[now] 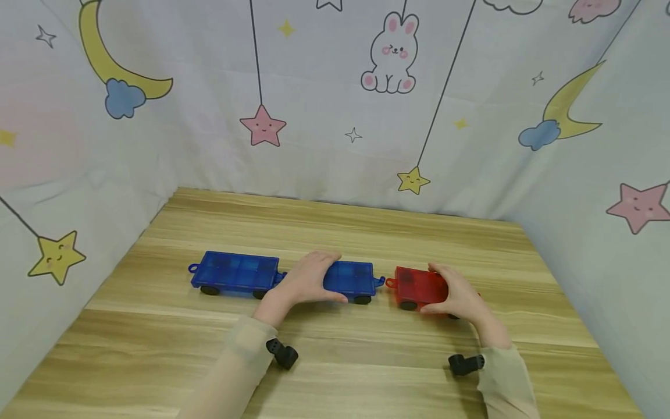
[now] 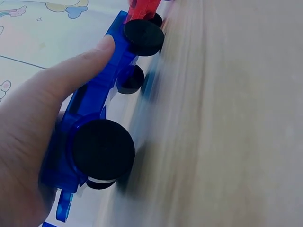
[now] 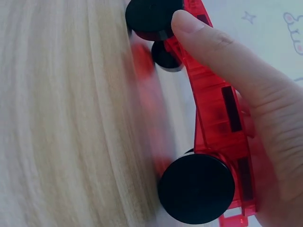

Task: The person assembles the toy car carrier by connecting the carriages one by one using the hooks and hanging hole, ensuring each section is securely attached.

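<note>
Three see-through toy train cars with black wheels stand in a row in the head view. My left hand (image 1: 305, 280) grips the middle blue toy train car (image 1: 350, 277) across its sides, thumb on the near side. Around the red toy train car (image 1: 420, 285) at the right, my right hand (image 1: 457, 295) holds on, its thumb (image 3: 222, 47) along the near side. The blue hook (image 1: 380, 281) and the red loop (image 1: 390, 283) lie very close; whether they touch I cannot tell. Behind my left wrist, the joint to the left blue toy train car (image 1: 235, 271) is partly hidden.
The wood-grain table (image 1: 377, 372) carries the cars. A white cloth (image 1: 324, 87) printed with moons, stars and a bunny hangs along the back and both sides. Black wrist cameras (image 1: 282, 353) sit on both sleeves.
</note>
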